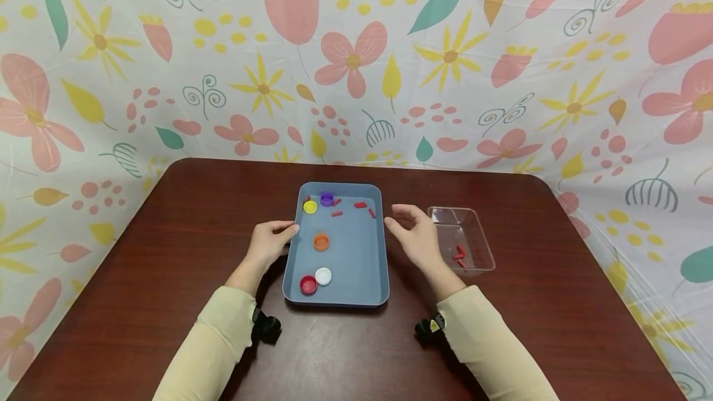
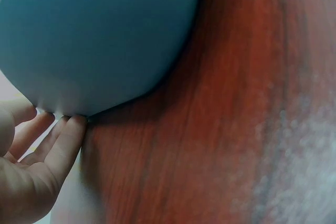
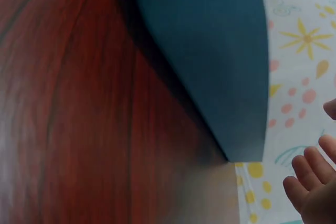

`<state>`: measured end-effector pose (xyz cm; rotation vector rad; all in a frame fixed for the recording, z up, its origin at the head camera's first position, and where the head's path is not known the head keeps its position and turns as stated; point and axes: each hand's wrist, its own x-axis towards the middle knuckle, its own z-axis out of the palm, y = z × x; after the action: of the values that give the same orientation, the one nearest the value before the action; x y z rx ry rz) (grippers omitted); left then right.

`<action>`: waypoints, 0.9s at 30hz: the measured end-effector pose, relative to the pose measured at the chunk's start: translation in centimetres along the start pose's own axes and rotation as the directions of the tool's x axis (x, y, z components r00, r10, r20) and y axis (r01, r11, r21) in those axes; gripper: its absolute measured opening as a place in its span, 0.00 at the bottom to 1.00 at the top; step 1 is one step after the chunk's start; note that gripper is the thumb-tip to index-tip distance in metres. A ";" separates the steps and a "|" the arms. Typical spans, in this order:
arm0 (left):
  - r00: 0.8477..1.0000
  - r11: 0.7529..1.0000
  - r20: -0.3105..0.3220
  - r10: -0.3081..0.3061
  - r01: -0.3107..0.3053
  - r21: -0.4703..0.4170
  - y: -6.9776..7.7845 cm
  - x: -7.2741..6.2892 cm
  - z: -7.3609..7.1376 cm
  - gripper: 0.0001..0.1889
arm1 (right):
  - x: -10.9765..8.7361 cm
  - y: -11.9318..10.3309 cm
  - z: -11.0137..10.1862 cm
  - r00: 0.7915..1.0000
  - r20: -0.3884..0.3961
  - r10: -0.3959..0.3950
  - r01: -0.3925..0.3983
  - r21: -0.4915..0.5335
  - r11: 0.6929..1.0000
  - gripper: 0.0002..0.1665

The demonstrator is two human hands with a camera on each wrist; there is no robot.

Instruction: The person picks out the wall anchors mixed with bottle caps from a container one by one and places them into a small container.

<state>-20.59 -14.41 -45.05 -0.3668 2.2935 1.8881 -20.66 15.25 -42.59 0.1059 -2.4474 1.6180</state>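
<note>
A blue-grey rectangular tray [image 1: 356,265] lies on the table. My left hand [image 1: 270,241] is at its left side, thumb at the rim; in the left wrist view its fingertips [image 2: 77,124] touch the outer wall. On the tray are a yellow cap [image 1: 310,207], a purple cap [image 1: 327,198], an orange cap [image 1: 321,242], a white cap [image 1: 323,276] and a red cap [image 1: 309,284]. Several small red sticks [image 1: 360,205] lie near its far end. Right of the tray, my right hand [image 1: 414,237] hovers with relaxed fingers, apart from the rim and holding nothing.
A clear plastic box [image 1: 481,246] stands just right of my right hand, with several red sticks [image 1: 460,251] inside. The dark brown table [image 1: 167,277] meets a flower-patterned cloth [image 1: 356,98] at its far edge. Black cameras are strapped to both wrists.
</note>
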 end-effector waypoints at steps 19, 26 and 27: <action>1.000 1.000 -0.006 -0.006 0.006 -0.023 -0.2 0.1 0.1 0.20 | 2.4 1.6 3.4 0.996 0.077 0.039 -0.025 -0.174 0.984 0.25; 1.000 1.000 -0.006 -0.017 0.016 -0.012 -0.2 0.2 0.1 0.20 | 3.1 1.2 4.0 0.987 0.135 0.082 -0.045 -0.254 0.966 0.26; 1.000 1.000 -0.007 -0.018 0.018 -0.010 -0.2 0.2 0.1 0.20 | 3.2 1.1 4.0 0.985 0.145 0.089 -0.047 -0.270 0.962 0.26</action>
<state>-20.72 -14.36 -45.35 -0.3946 2.2783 1.8938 -24.46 12.15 -44.46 0.1120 -2.7922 1.3339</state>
